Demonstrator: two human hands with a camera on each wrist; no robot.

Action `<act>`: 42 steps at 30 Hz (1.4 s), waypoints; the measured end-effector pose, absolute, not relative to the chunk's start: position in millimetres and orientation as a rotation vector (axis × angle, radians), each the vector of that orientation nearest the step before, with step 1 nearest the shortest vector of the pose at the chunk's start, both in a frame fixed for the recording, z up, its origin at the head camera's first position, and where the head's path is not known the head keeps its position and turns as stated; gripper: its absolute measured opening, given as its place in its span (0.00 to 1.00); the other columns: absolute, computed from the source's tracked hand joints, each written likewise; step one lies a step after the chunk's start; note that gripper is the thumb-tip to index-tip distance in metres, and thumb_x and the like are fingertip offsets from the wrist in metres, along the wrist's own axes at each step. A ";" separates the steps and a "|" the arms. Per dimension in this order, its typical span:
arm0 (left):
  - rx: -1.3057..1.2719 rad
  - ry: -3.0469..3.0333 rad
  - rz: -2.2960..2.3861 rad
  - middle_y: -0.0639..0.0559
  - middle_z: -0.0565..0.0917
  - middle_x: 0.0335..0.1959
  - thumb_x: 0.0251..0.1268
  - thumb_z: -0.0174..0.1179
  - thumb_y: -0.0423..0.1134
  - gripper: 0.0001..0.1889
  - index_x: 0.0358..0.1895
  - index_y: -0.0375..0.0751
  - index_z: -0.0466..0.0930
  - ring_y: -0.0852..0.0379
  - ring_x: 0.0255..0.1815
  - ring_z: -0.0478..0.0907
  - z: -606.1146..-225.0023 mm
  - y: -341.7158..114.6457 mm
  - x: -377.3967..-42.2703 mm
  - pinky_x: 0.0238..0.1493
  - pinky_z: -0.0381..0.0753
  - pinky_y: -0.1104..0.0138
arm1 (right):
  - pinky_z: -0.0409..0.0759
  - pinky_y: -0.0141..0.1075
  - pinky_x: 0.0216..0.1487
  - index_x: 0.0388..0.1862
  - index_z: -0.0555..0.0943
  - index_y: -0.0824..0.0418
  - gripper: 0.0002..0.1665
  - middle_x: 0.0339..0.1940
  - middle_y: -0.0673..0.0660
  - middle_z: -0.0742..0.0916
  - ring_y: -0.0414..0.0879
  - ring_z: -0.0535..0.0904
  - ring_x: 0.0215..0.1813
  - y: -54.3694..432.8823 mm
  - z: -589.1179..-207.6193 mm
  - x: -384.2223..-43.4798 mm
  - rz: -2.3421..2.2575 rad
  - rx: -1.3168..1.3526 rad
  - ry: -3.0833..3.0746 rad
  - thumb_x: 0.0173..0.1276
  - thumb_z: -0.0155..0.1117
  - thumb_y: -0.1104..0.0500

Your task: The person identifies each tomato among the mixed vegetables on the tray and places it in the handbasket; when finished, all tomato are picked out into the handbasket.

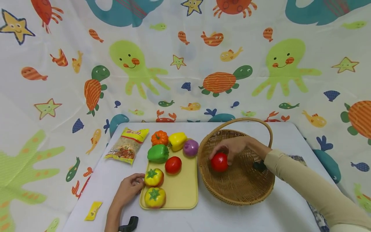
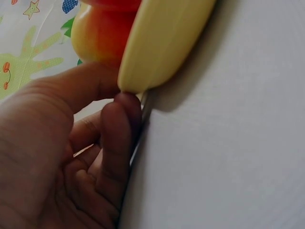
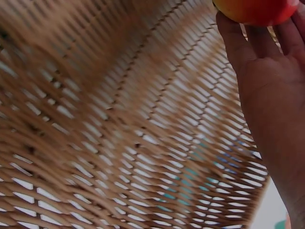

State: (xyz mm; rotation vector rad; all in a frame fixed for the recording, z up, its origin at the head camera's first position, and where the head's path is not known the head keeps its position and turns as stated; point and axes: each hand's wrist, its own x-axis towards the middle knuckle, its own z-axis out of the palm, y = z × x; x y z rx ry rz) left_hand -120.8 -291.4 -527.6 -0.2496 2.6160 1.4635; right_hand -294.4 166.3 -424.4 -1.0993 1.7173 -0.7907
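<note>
Inside the wicker basket (image 1: 252, 185) on the white table (image 1: 211, 219), the head view shows your right hand (image 1: 235, 147) with its grip curled round the red fruit (image 1: 219, 163), while your left hand (image 1: 129, 189) is at the left edge of the yellow tray (image 1: 183, 195), beside two yellow-and-red fruits (image 1: 155, 198) with green tops. In the left wrist view, your thumb and fingers pinch the tray's rim. In the right wrist view, your fingers hold the red fruit, whose side also shows yellow, with the woven wall beyond.
</note>
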 end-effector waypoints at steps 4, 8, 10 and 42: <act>-0.251 2.631 1.444 0.49 0.79 0.33 0.62 0.60 0.33 0.19 0.57 0.36 0.80 0.54 0.25 0.74 -525.6 -292.0 -120.2 0.27 0.75 0.67 | 0.71 0.45 0.62 0.67 0.77 0.57 0.41 0.66 0.51 0.77 0.49 0.71 0.65 166.6 -431.3 -296.7 -0.790 -1.077 1.727 0.51 0.71 0.74; -0.244 2.623 1.455 0.48 0.79 0.33 0.62 0.60 0.33 0.19 0.57 0.37 0.80 0.54 0.25 0.75 -526.4 -292.4 -121.2 0.27 0.76 0.67 | 0.71 0.44 0.62 0.64 0.79 0.54 0.41 0.64 0.48 0.79 0.48 0.71 0.64 168.3 -436.7 -297.8 -0.755 -1.012 1.776 0.50 0.71 0.76; -0.245 2.618 1.461 0.48 0.80 0.33 0.62 0.60 0.33 0.18 0.56 0.37 0.80 0.54 0.25 0.75 -527.8 -292.2 -121.8 0.27 0.76 0.67 | 0.71 0.44 0.62 0.63 0.80 0.50 0.41 0.63 0.45 0.79 0.47 0.71 0.64 170.0 -438.6 -297.6 -0.724 -0.980 1.812 0.49 0.72 0.76; -0.237 2.618 1.442 0.48 0.79 0.34 0.63 0.60 0.34 0.19 0.58 0.36 0.79 0.53 0.27 0.74 -531.9 -293.4 -123.5 0.28 0.75 0.66 | 0.70 0.51 0.63 0.66 0.78 0.53 0.34 0.65 0.49 0.78 0.52 0.68 0.67 186.8 -430.3 -294.2 -0.802 -1.028 1.929 0.60 0.64 0.72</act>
